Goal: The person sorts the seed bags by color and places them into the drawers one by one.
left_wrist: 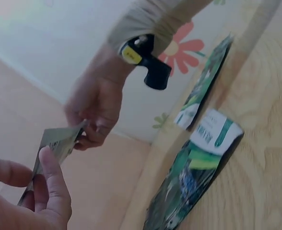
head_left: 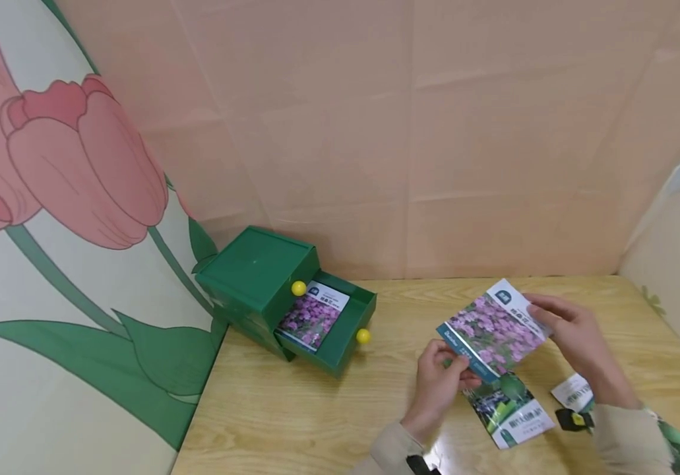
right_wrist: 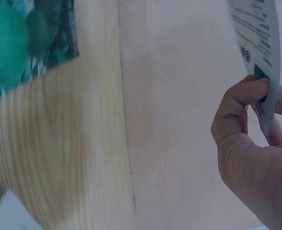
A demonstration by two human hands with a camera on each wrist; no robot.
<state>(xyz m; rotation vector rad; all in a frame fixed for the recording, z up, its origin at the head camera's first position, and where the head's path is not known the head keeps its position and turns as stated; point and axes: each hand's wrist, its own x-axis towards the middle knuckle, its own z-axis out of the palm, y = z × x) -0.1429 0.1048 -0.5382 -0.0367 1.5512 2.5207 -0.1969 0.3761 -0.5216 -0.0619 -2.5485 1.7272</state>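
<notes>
I've got a wood table (head_left: 245, 422) w/ a green cabinet (head_left: 256, 260) on its L side, lower drawer (head_left: 340, 340) sticking out. R hand (head_left: 577, 340) pinches the white end of a purple-flower pkt (head_left: 494, 330), L hand (head_left: 437, 382) pinches its blue end; it's held up off the table, R of the drawer. Matching pkt (head_left: 318, 313) lies in the drawer, green pkt (head_left: 512, 412) on the table, partly hidden behind the held one. Smallest I see: 2 yellow knobs (head_left: 363, 336), 1 per drawer.

Purple-flowered packet (head_left: 496, 332), raised and tilted
White top, blue bottom edge; right of the green drawer box (head_left: 255, 264).
</notes>
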